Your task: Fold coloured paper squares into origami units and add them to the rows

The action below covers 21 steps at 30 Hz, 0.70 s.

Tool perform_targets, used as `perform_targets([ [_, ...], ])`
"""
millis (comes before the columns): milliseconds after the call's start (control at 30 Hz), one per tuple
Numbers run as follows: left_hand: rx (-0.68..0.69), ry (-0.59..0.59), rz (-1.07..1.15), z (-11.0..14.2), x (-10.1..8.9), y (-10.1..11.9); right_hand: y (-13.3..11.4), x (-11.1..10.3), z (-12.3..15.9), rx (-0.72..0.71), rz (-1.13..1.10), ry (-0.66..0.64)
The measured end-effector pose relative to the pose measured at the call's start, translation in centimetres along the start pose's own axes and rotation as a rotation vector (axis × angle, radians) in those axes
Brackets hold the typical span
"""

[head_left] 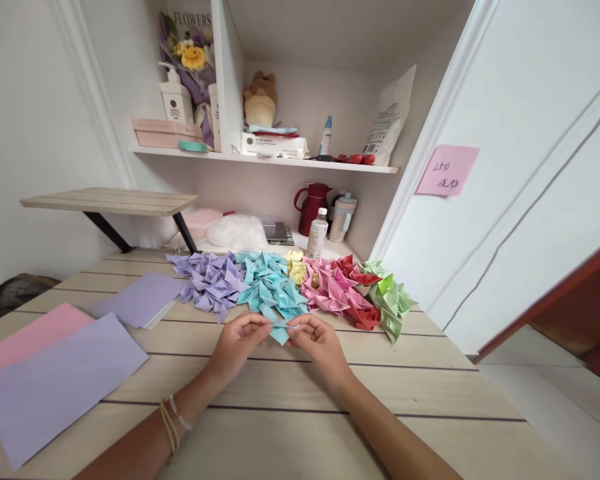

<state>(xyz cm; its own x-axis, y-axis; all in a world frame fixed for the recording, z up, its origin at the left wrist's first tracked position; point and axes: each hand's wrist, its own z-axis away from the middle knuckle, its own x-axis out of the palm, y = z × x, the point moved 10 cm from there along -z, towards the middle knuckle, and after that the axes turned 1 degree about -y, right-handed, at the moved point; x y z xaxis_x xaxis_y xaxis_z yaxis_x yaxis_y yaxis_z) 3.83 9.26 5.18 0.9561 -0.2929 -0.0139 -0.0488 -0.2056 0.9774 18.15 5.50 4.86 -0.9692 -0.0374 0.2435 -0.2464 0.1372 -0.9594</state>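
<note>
Head view: left hand and right hand each pinched one end of a small blue folded paper, low over the bench, before the blue paper pile. Good creasing needed even edges and firm fingertip pressure.

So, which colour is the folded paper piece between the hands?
Light blue folded paper piece, seen in the head view.
</note>
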Motion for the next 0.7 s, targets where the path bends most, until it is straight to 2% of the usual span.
perform_targets([
  [67, -0.017, 0.019, 0.014, -0.1, -0.2, -0.4, 0.0, 0.0, 0.0, -0.012, 0.054, -0.01],
  [200, 0.039, 0.064, -0.034, -0.1, -0.6, 0.4, 0.0, -0.4, -0.1, -0.031, 0.156, 0.026],
  [367, -0.002, 0.037, 0.116, 0.2, -0.1, 0.5, 0.3, -0.9, -0.2, -0.041, 0.11, 0.083],
  [467, -0.076, -0.002, 0.163, 0.4, 0.6, 0.0, 0.2, -0.8, -0.2, -0.077, 0.122, 0.088],
  [567, -0.154, -0.065, 0.187, 0.5, 1.4, -1.0, -0.2, -0.8, -0.1, -0.117, 0.217, 0.082],
  [700, -0.154, -0.096, 0.151, 0.4, 1.5, -1.6, -1.7, -0.1, 0.3, -0.191, 0.464, 0.038],
])
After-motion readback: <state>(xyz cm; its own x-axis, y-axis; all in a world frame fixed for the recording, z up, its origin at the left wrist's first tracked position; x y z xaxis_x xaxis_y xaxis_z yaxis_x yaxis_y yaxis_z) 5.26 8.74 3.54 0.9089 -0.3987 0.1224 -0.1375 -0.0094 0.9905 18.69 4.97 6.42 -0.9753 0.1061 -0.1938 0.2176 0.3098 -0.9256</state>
